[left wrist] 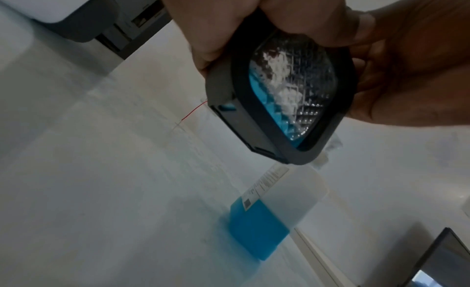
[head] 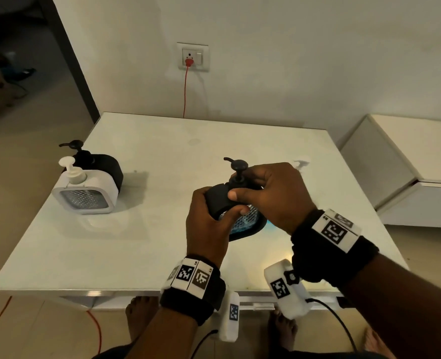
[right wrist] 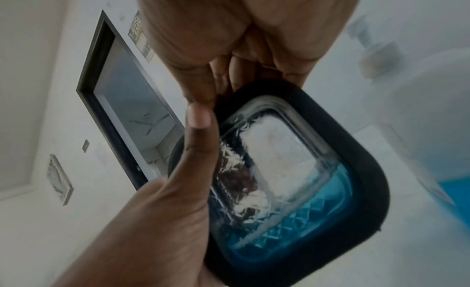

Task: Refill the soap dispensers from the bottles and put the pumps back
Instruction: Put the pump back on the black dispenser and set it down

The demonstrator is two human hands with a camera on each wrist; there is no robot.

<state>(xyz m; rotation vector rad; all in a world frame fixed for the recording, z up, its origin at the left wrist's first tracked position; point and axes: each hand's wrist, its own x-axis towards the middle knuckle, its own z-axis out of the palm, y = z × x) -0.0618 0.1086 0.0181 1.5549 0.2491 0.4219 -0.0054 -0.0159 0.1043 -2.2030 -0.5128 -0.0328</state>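
A black soap dispenser with a ribbed clear window stands tilted at the table's middle, blue liquid pooled low in it. My left hand grips its body from the left, thumb across the window. My right hand pinches the collar of the black pump seated on top. From the left wrist, the left hand wraps the dispenser frame. The right wrist view shows the right hand above the frame. A clear refill bottle, part full of blue soap, stands just behind.
A white dispenser and another black one, both with pumps on, stand at the table's left edge. A red cable runs from the wall socket. A white cabinet stands to the right.
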